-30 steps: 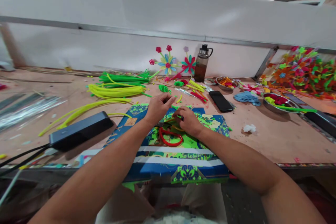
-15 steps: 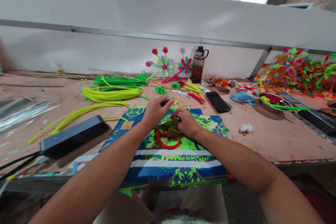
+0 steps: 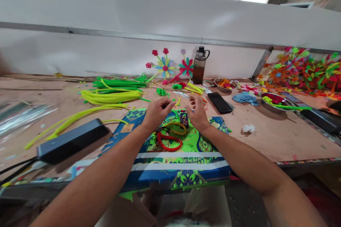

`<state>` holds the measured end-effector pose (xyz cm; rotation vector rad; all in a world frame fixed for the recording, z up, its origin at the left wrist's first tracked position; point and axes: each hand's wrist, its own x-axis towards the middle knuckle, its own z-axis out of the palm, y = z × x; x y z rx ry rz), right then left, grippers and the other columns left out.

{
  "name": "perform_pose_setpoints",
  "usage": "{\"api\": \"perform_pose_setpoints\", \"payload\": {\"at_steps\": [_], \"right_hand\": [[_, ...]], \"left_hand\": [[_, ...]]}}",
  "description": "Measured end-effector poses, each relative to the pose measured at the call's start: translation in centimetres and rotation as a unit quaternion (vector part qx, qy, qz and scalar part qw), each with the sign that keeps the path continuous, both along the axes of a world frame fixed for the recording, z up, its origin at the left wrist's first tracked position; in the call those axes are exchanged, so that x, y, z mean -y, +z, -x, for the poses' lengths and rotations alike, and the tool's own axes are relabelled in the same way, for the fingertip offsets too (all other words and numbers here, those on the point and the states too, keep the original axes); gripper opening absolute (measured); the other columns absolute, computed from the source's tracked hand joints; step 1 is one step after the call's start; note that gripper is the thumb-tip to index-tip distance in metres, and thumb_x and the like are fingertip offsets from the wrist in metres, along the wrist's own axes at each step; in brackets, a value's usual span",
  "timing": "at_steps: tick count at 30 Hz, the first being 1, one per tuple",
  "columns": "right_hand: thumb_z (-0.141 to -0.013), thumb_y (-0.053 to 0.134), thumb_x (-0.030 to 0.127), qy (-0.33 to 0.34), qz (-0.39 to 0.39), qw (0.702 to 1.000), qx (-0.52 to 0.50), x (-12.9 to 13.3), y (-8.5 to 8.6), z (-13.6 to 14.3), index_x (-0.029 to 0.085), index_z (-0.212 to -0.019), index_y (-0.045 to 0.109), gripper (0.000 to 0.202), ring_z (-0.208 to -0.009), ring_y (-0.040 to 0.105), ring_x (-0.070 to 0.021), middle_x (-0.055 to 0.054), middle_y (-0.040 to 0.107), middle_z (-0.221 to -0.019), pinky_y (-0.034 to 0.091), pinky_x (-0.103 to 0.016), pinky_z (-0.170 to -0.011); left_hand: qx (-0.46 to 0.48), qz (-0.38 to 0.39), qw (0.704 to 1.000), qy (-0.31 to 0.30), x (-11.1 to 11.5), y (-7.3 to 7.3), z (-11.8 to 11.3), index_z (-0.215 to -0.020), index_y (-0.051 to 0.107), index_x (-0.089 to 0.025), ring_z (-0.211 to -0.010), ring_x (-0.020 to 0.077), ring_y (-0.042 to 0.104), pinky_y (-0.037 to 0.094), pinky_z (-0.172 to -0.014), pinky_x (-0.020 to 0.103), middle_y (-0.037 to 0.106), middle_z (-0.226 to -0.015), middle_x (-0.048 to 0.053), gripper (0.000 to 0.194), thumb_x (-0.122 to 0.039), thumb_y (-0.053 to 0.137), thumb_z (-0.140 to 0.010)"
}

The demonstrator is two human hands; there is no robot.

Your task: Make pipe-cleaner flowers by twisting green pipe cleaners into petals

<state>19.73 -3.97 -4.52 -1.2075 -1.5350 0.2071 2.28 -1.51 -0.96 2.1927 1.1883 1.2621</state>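
Left hand (image 3: 159,111): grip curled, thumb near forefinger; whether it pinches anything cannot be determined. Right hand (image 3: 197,114): grip open, fingers parted, at 3 o'clock from the left hand. Scissors (image 3: 169,149) lie at 6 o'clock from both, on a patterned board (image 3: 149,172). On the bench (image 3: 266,142): green stems (image 3: 117,84), 10 o'clock; bottle (image 3: 198,72), 1 o'clock.

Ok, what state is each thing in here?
Left hand, curled, grip contents unclear
Right hand, fingers open
Scissors, lying down, blades hidden
Bottle, upright, capped, partly full
Phone, flat, screen dark
Near bowl, holding pieces
Far bowl, holding pieces
Cloth, crumpled
Green stems, heaped
Yellow stems, heaped
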Motion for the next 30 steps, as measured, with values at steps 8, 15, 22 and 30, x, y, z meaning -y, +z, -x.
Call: {"api": "perform_pose_setpoints", "payload": {"at_steps": [8,15,22,30], "right_hand": [[-0.086,0.053,0.019,0.132,-0.006,0.982,0.133,2.1,0.0,2.3,0.017,-0.111,0.054,0.025,-0.102,0.049,-0.0234,-0.011,0.057,-0.106,0.043,-0.042,-0.094],[-0.083,0.055,0.014,0.117,0.03,0.984,0.129,1.1,-1.0,1.5,0.018,-0.106,0.056,0.023,-0.096,0.051,-0.0215,-0.008,0.059,-0.099,0.044,-0.039,-0.091],[-0.078,0.062,0.009,0.12,0.078,0.976,0.162,1.0,-1.8,1.6,0.018,-0.096,0.063,0.02,-0.102,0.051,-0.0205,-0.007,0.058,-0.101,0.042,-0.039,-0.094],[-0.077,0.069,0.015,0.095,0.114,0.971,0.19,0.7,-2.3,1.6,0.016,-0.089,0.068,0.012,-0.092,0.051,-0.0206,-0.008,0.06,-0.094,0.044,-0.037,-0.086]], "left_hand": [[-0.003,-0.008,1.0,0.004,0.0,0.0,0.1,-0.073,0.067,-0.018,-0.057,0.0126,0.051,0.035,-0.055,0.024,0.061,-0.061,0.0,0.028,-0.041,0.055,-0.085],[-0.004,-0.011,1.0,0.001,0.0,0.0,0.0,-0.07,0.065,-0.019,-0.057,0.013,0.05,0.034,-0.053,0.025,0.059,-0.057,-0.001,0.027,-0.041,0.056,-0.084],[-0.005,-0.018,1.0,-0.003,0.2,0.0,-0.1,-0.069,0.063,-0.019,-0.057,0.0129,0.05,0.034,-0.053,0.024,0.057,-0.055,-0.001,0.026,-0.039,0.056,-0.083],[-0.003,-0.009,1.0,-0.006,0.5,0.2,-0.1,-0.069,0.064,-0.019,-0.056,0.0128,0.05,0.034,-0.053,0.024,0.059,-0.056,-0.001,0.029,-0.042,0.055,-0.084]]}}
